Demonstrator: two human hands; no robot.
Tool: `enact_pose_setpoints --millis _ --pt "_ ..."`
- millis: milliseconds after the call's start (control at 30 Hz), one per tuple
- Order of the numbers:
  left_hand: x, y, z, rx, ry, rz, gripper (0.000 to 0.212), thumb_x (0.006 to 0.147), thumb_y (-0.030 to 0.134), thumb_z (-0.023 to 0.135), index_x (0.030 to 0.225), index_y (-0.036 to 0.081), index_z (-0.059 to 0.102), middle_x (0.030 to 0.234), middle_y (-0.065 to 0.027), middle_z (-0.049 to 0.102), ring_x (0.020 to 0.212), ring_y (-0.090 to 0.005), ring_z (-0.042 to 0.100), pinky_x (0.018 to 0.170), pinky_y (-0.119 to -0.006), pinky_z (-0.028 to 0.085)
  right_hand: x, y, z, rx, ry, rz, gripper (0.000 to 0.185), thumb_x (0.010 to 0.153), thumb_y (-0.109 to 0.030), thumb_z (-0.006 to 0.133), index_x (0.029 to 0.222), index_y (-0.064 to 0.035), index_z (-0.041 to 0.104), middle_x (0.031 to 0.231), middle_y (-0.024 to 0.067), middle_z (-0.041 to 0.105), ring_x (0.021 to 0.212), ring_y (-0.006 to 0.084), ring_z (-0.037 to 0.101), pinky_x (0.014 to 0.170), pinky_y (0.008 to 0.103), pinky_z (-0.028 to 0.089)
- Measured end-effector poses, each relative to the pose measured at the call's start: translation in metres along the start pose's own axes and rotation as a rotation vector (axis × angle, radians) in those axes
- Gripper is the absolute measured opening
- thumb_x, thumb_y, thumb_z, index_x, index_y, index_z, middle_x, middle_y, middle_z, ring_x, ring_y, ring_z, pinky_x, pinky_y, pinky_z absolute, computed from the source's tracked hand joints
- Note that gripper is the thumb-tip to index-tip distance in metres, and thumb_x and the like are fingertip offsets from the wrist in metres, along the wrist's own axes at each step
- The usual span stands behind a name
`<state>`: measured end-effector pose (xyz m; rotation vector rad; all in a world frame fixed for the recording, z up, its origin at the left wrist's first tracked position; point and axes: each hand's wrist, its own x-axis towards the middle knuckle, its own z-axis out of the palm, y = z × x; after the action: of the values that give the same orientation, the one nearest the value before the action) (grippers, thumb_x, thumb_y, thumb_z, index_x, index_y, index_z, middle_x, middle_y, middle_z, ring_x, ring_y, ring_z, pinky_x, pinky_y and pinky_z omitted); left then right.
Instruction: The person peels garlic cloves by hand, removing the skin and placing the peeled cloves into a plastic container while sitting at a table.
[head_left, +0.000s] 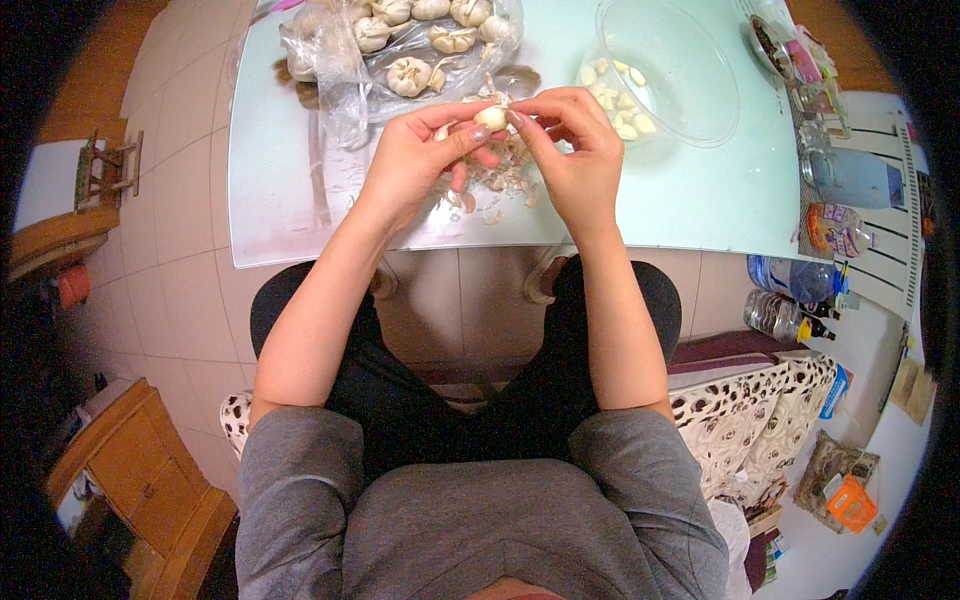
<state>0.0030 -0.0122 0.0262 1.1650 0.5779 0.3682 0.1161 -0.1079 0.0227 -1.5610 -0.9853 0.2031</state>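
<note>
Above the table, my left hand (431, 146) holds a garlic clove (492, 118) between thumb and forefinger. The fingertips of my right hand (574, 139) pinch the same clove from the other side. Beneath both hands lies a pile of papery garlic skins (510, 169). Whole garlic bulbs (409, 76) rest in and on a clear plastic bag (341, 97) beyond my left hand. A clear plastic bowl (694, 139), seemingly tilted, stands beyond my right hand, with pale peeled cloves (616, 105) at its left side.
The glass-topped table (712, 202) has its near edge over my knees. On the right are a dish (770, 46), a blue-tinted pitcher (855, 176) and a labelled bottle (838, 229). Large plastic bottles (795, 279) stand beyond the table's right edge. A wooden cabinet (146, 487) is at lower left.
</note>
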Motion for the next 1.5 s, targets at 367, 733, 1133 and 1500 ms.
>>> enact_pose_setpoints --millis 367,733,1133,1500 --pt "0.004 -0.004 -0.004 -0.013 0.03 0.04 0.026 0.08 0.012 0.051 0.103 0.0 0.052 0.067 -0.0045 0.056 0.045 -0.0034 0.042 0.036 -0.014 0.03 -0.002 0.011 -0.004 -0.024 -0.065 0.101 0.009 0.069 -0.005 0.06 0.078 -0.0036 0.061 0.066 0.0043 0.056 0.059 0.0092 0.052 0.051 0.0195 0.04" --pt "0.001 -0.002 -0.002 0.122 -0.015 0.078 0.027 0.078 0.004 0.05 0.105 0.002 0.053 0.07 -0.0035 0.056 0.048 -0.0045 0.046 0.036 -0.015 0.032 0.001 0.004 0.0 0.145 -0.052 0.116 0.007 0.068 -0.006 0.061 0.075 -0.0033 0.058 0.072 0.0036 0.055 0.06 0.0095 0.051 0.051 0.0191 0.04" --pt "0.001 -0.007 -0.002 0.194 0.092 0.173 0.026 0.075 0.006 0.056 0.101 0.002 0.055 0.074 -0.0028 0.058 0.048 -0.0034 0.048 0.035 -0.014 0.031 -0.003 0.004 0.003 0.139 -0.096 0.157 0.005 0.07 -0.002 0.057 0.073 -0.0006 0.053 0.07 0.0054 0.052 0.061 0.0119 0.05 0.054 0.0213 0.04" --pt "0.003 -0.004 -0.005 0.097 0.106 0.101 0.023 0.078 0.012 0.054 0.097 -0.002 0.054 0.075 -0.006 0.06 0.045 -0.0022 0.042 0.035 -0.014 0.028 -0.001 0.014 -0.007 0.098 -0.045 0.198 0.012 0.071 -0.006 0.06 0.082 -0.0016 0.058 0.071 0.0043 0.056 0.059 0.0074 0.05 0.052 0.0185 0.04"
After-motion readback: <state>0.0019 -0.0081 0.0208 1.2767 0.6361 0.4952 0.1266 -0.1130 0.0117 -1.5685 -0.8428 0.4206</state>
